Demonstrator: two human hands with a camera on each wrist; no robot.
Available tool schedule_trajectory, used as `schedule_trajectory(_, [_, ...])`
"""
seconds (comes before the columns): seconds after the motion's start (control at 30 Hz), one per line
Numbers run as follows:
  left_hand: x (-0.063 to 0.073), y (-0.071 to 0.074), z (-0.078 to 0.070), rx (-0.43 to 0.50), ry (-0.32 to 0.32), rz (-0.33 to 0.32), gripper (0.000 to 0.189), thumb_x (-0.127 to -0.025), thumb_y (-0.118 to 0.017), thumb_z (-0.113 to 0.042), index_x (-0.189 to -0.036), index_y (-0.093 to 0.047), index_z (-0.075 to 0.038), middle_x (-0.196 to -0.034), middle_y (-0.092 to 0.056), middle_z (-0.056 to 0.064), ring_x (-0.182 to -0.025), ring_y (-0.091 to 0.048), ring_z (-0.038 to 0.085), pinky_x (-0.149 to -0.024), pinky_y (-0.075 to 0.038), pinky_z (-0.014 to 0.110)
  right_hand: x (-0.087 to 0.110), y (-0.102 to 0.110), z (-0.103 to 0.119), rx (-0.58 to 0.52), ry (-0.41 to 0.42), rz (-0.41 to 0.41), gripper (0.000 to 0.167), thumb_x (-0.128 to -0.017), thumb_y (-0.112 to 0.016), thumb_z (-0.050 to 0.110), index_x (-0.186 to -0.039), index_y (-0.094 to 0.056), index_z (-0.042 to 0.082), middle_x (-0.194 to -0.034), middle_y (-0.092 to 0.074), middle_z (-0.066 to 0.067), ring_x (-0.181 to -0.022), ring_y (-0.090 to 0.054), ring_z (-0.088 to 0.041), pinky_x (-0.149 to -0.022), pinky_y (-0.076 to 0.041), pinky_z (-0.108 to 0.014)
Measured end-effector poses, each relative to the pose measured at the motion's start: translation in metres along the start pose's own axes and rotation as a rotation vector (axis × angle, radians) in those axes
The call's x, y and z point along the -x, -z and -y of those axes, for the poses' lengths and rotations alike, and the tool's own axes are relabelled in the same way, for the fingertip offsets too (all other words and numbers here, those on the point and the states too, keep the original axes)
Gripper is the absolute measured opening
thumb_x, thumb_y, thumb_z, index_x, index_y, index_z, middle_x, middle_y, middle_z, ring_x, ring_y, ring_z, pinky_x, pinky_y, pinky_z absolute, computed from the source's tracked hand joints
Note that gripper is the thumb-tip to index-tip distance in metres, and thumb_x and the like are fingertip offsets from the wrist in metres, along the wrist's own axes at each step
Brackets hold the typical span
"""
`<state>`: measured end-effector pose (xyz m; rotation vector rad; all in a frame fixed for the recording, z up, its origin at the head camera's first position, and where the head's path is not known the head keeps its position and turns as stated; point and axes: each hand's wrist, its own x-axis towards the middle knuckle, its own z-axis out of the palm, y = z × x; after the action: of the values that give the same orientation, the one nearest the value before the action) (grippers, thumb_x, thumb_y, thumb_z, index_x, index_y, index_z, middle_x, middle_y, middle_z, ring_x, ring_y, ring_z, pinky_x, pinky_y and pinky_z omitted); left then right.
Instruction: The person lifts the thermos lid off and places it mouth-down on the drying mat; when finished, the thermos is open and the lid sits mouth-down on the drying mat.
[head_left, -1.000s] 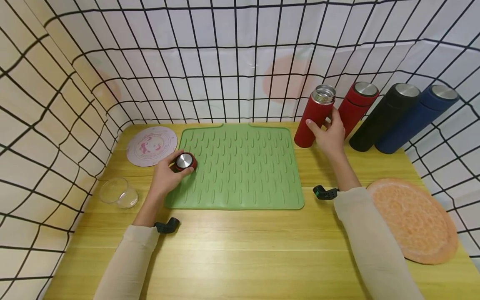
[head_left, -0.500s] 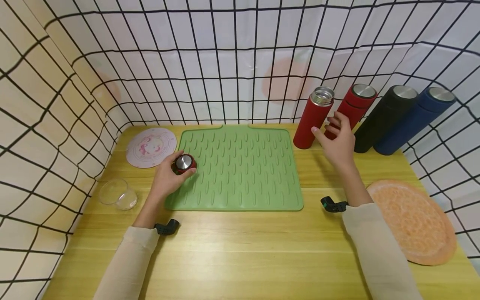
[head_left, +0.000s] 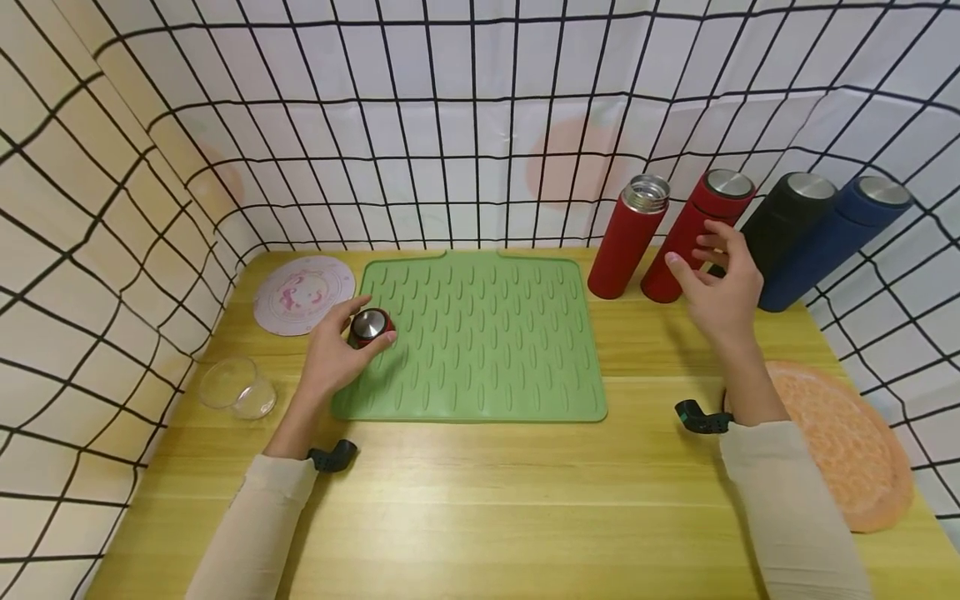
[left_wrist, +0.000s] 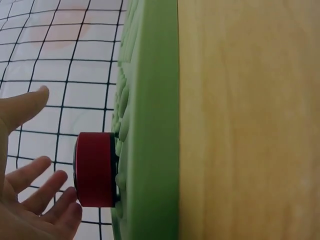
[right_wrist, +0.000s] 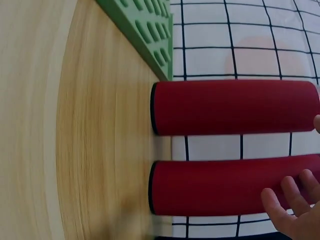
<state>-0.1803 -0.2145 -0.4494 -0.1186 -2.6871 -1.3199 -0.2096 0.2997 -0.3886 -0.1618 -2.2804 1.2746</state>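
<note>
A red lid [head_left: 371,326] with a silver top sits on the left part of the green drying mat [head_left: 480,333]. Around it in the head view is my left hand [head_left: 333,354], thumb and fingers spread. In the left wrist view the lid [left_wrist: 95,170] rests on the mat, and that hand hovers over it with relaxed fingers and a gap at the thumb. My right hand [head_left: 726,292], fingers loosely bent and holding nothing, is in front of the capped red thermos flask [head_left: 686,242]. Left of that stands a lidless red flask [head_left: 626,246], its steel neck bare.
A black flask [head_left: 780,217] and a blue flask [head_left: 832,242] stand at the back right. A round orange mat [head_left: 847,442] lies at the right, a pink round mat [head_left: 303,294] at the back left. A clear glass [head_left: 238,388] stands at the left; black grid walls [head_left: 472,125] enclose the table.
My right hand has let go of the lidless red flask and moved right, past it to the capped red one. The left hand has opened slightly around the lid, which stays put.
</note>
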Motion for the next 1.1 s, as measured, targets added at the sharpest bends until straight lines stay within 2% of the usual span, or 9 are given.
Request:
schedule_trajectory(0.23, [0.004, -0.002, -0.005, 0.025, -0.044, -0.029, 0.074, -0.084, -0.087, -0.037, -0.147, -0.056, -0.015, -0.150, -0.055, 0.013, -0.142, -0.049, 0.036, -0.117, -0.041, 0.058, -0.001, 0.009, -0.007, -0.006, -0.013, -0.092, 0.056, -0.091, -0.080, 0.031, -0.142, -0.057, 0.033, -0.128, -0.061, 0.005, -0.113, -0.061, -0.012, -0.090, -0.055, -0.015])
schedule_trajectory(0.4, [0.005, -0.005, -0.008, 0.047, -0.066, -0.033, 0.073, -0.084, -0.087, -0.037, -0.147, -0.057, -0.016, -0.145, -0.058, 0.015, -0.134, -0.057, 0.037, -0.109, -0.048, 0.057, -0.006, 0.011, -0.013, -0.005, -0.028, -0.124, 0.062, -0.090, -0.081, 0.033, -0.145, -0.052, 0.037, -0.134, -0.056, 0.008, -0.119, -0.060, -0.013, -0.092, -0.057, -0.019])
schedule_trajectory(0.57, [0.004, -0.008, -0.011, 0.082, -0.073, -0.018, 0.071, -0.084, -0.087, -0.038, -0.147, -0.057, -0.022, -0.142, -0.059, 0.017, -0.125, -0.062, 0.038, -0.098, -0.055, 0.056, -0.012, 0.010, -0.020, 0.000, -0.081, -0.072, 0.072, -0.091, -0.079, 0.035, -0.152, -0.041, 0.043, -0.150, -0.049, 0.004, -0.132, -0.055, -0.016, -0.104, -0.055, -0.032])
schedule_trajectory(0.7, [0.004, -0.012, -0.014, 0.133, -0.081, 0.002, 0.070, -0.084, -0.087, -0.036, -0.146, -0.057, -0.022, -0.142, -0.057, 0.020, -0.125, -0.063, 0.040, -0.099, -0.056, 0.055, -0.017, 0.006, -0.023, -0.038, -0.108, -0.017, 0.077, -0.092, -0.077, 0.034, -0.155, -0.034, 0.043, -0.156, -0.045, 0.003, -0.140, -0.053, -0.021, -0.112, -0.050, -0.042])
schedule_trajectory(0.9, [-0.001, -0.019, -0.019, 0.185, -0.105, 0.002, 0.070, -0.084, -0.087, -0.033, -0.146, -0.057, -0.018, -0.141, -0.058, 0.017, -0.131, -0.059, 0.041, -0.112, -0.048, 0.052, -0.024, 0.001, -0.028, -0.107, -0.153, 0.032, 0.079, -0.093, -0.076, 0.035, -0.158, -0.030, 0.038, -0.159, -0.044, -0.002, -0.144, -0.049, -0.029, -0.122, -0.039, -0.043])
schedule_trajectory(1.1, [-0.006, -0.024, -0.026, 0.158, -0.130, 0.007, 0.069, -0.084, -0.086, -0.036, -0.146, -0.058, -0.022, -0.143, -0.059, 0.010, -0.131, -0.059, 0.035, -0.110, -0.050, 0.051, -0.029, -0.005, -0.033, -0.128, -0.260, 0.084, 0.077, -0.096, -0.071, 0.042, -0.159, -0.026, 0.037, -0.164, -0.038, 0.000, -0.148, -0.044, -0.029, -0.123, -0.037, -0.044])
